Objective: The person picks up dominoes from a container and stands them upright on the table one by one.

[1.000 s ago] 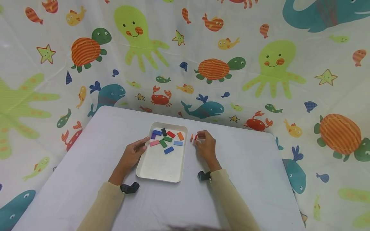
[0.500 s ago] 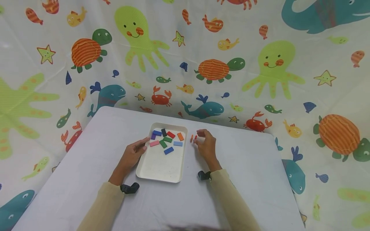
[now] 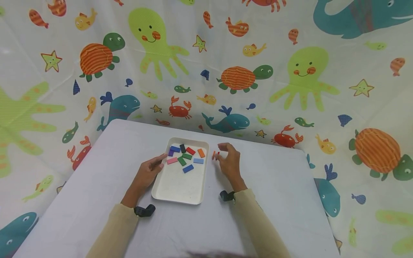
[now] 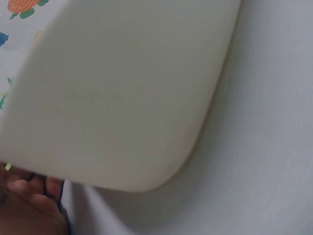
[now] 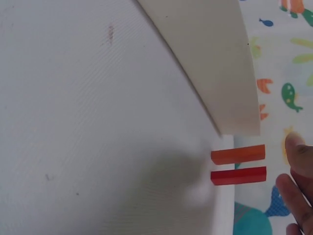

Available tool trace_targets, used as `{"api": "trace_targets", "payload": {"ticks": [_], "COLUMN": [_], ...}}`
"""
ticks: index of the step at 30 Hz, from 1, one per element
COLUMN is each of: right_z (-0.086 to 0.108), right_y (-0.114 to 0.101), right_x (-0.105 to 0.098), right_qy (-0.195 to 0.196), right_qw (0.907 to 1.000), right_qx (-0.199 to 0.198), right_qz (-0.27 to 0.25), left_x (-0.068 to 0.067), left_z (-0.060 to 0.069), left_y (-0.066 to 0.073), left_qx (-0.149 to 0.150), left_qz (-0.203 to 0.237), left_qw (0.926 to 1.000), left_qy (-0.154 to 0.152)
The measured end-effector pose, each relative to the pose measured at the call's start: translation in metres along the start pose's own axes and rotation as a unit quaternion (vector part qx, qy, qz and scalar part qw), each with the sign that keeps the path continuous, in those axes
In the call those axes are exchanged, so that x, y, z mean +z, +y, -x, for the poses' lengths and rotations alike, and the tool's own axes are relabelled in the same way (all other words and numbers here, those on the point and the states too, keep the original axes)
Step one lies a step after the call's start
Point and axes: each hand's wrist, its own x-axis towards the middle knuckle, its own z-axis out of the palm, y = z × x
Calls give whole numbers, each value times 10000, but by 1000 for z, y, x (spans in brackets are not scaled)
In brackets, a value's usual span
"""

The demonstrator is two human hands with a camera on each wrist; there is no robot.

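My left hand point(image 3: 149, 171) rests against the left rim of a white tray point(image 3: 176, 190), fingers and thumb touching its edge. Small coloured domino blocks lie flat in the tray's far half, among them a pink domino point(image 3: 172, 161) and a light blue domino point(image 3: 198, 161). Just right of the tray, an orange domino point(image 5: 238, 154) and a red domino point(image 5: 239, 176) stand on end side by side with a narrow gap. Close to the red one is my right hand point(image 3: 230, 163), thumb and fingers parted. In the right wrist view these fingers point(image 5: 292, 196) are apart from both dominoes.
A white cloth covers the table point(image 3: 274, 200), whose far edge lies close behind the tray. A curtain point(image 3: 206, 53) printed with sea animals hangs behind and around it. Dark wrist cameras sit on both wrists.
My right hand's finger and thumb have let go of the red domino and spread apart, leaving it standing beside the orange one. The left hand and tray have stayed in place.
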Motion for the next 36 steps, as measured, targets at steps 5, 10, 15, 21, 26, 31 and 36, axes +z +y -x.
{"api": "trace_targets", "payload": {"ticks": [5, 10, 15, 21, 26, 31, 36], "right_z": [0, 1, 3, 5, 8, 11, 13], "right_y": [-4, -9, -15, -21, -29, -33, -34], "right_x": [-1, -3, -3, -2, -2, 0, 2], "right_qy": [5, 0, 6, -35, -123, -219, -251], "right_qw": [9999, 9994, 9988, 9985, 9986, 9975, 9956], "right_qx": [-133, -275, -412, -510, -498, -668, -903], "right_qz": [-100, -213, -258, -208, -102, 12, -6], "left_x": [1, 2, 3, 3, 4, 5, 6], "left_z": [2, 3, 5, 6, 7, 8, 9], "left_y": [0, 0, 2, 2, 3, 2, 3], "left_qx": [-29, -43, -9, -34, -53, -35, -40], "left_qz": [-5, -19, 20, 32, 55, 48, 22], "left_qw": [10000, 10000, 10000, 10000, 10000, 10000, 10000], "left_qy": [12, 28, 39, 44, 38, 44, 61]}}
